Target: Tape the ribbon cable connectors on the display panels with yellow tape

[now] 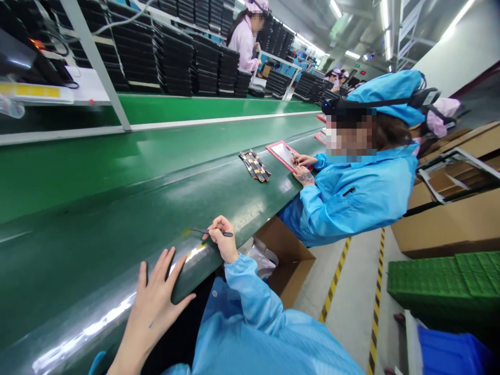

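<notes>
Tool (227,234) was gripped in the right hand's (222,237) fingers over the desk (128,219), long axis pointing left, tip just beyond the left hand's (156,299) splayed fingers.

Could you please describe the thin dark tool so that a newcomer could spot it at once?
Find the long green worktop, then the wearer's right-hand grip near its front edge. Pinched there is a slim dark tool, its narrow end pointing left. Unlike the heaped dark strips beyond, it is handheld.
</notes>
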`<move>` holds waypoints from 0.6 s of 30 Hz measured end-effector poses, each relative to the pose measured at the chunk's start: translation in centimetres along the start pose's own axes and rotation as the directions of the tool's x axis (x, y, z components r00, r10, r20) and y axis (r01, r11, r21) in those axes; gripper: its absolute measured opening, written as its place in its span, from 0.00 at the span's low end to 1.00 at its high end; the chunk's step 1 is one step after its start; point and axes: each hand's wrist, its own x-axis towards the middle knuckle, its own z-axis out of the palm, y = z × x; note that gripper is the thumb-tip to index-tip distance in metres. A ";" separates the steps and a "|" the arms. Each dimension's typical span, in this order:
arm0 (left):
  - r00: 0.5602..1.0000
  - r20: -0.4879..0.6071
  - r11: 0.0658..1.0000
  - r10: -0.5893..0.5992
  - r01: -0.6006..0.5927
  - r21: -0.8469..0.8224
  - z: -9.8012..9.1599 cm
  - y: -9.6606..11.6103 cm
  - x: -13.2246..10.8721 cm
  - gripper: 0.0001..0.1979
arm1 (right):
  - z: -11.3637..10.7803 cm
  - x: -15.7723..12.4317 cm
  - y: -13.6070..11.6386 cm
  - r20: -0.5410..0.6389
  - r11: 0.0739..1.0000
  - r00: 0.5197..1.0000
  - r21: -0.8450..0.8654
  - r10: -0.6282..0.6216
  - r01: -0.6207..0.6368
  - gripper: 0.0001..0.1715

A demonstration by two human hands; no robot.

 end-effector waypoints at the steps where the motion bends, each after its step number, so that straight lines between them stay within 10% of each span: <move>1: 1.000 0.009 1.000 0.015 -0.015 0.010 0.1 -0.1 0.0 0.33 | 0.0 0.0 0.0 0.000 1.000 1.000 0.006 -0.004 0.004 0.10; 18: 0.998 -0.019 0.993 0.057 -0.055 0.104 1.2 -0.3 -0.2 0.46 | 0.0 0.2 -0.2 -0.037 1.000 0.999 0.022 -0.022 0.023 0.07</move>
